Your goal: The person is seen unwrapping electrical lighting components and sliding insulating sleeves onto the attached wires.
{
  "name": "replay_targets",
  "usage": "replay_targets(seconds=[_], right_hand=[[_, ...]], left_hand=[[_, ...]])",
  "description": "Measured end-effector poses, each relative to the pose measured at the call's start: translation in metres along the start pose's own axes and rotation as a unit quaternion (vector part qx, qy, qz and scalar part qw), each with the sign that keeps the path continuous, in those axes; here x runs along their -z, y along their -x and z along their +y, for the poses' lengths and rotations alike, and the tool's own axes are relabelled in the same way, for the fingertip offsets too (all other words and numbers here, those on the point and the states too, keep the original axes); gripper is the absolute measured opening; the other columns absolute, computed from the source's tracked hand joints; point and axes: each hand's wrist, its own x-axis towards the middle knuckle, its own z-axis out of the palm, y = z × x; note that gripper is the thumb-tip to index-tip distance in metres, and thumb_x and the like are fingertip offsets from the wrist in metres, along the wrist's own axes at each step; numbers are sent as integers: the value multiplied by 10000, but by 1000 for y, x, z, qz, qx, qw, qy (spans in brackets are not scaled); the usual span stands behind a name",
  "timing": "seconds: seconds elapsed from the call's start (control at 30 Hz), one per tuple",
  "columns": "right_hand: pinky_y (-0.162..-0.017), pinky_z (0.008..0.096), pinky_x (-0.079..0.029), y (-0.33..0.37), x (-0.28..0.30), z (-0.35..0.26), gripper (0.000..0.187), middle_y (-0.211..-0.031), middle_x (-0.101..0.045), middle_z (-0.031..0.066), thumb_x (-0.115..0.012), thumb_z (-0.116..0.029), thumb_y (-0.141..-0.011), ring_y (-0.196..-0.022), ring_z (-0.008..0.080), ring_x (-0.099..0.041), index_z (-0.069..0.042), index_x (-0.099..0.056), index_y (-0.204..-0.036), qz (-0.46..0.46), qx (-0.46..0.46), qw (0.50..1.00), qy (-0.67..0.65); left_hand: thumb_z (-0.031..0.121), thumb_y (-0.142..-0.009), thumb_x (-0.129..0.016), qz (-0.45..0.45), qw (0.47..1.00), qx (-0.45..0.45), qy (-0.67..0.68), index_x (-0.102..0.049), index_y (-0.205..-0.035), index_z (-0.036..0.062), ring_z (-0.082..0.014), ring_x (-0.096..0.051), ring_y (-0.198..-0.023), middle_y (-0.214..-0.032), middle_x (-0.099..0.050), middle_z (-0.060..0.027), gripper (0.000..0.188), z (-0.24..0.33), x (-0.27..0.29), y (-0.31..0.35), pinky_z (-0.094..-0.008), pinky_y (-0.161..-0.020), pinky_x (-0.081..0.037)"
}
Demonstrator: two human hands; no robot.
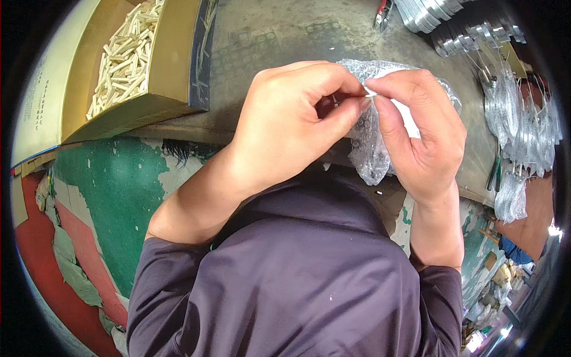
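The small white piece [370,93] is up in the air above the near edge of the table, pinched between the fingertips of the left hand [288,116] and the right hand [425,128]; on each, thumb and forefinger are drawn together upon it, with hardly any gap, though the fingers hide most of it from me. Being so tiny, it could slip if either pinch loosened or the two pulled unevenly, and I'd judge it could be lost in the folds of the bubble wrap [372,149] just below. That wrap hangs over the near edge, so a brush from the right wrist might drag it off. Counting outward: two hands, one piece between them, one sheet or bag of wrap as far as I can tell, and one white thing [409,122] lying on it, half hidden. To the far left stands one open carton [172,65] of short pale sticks [128,56], too many to number. At the far right I count one red-handled tool [381,13] and at least two metal stacks [425,13]; the plastic-wrapped bundles [505,107] on the right overlap too much to count.
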Motion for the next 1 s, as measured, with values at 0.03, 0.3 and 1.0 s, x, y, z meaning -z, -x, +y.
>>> replay_targets(seconds=[0.03,0.3,1.0], right_hand=[[-711,301,-491,0,0,0,236,-899,-641,134,-642,67,-780,-797,230,-624,35,-630,-1014,-4,-4,1000,7],[-663,399,-483,2,-5,8,213,-773,-593,107,-650,13,-728,-737,324,-591,-29,-584,-926,-31,-8,997,66],[-747,422,-467,-6,9,0,237,-937,-592,160,-565,-11,-805,-849,359,-577,-20,-581,-1042,-166,-14,984,63]], left_hand=[[-12,-787,-702,16,1000,-10,-5,-665,-850,-17,-61,-589,-633,-734,-641,-49,73,-1,-2,0,-208,-565,-475],[-13,-802,-682,-10,1000,5,-24,-660,-859,-19,-68,-597,-627,-739,-649,-57,62,-3,-6,-3,-217,-557,-480],[12,-854,-641,-41,999,26,-13,-626,-853,-22,-70,-543,-647,-737,-624,-37,37,-3,4,3,-227,-593,-447]])
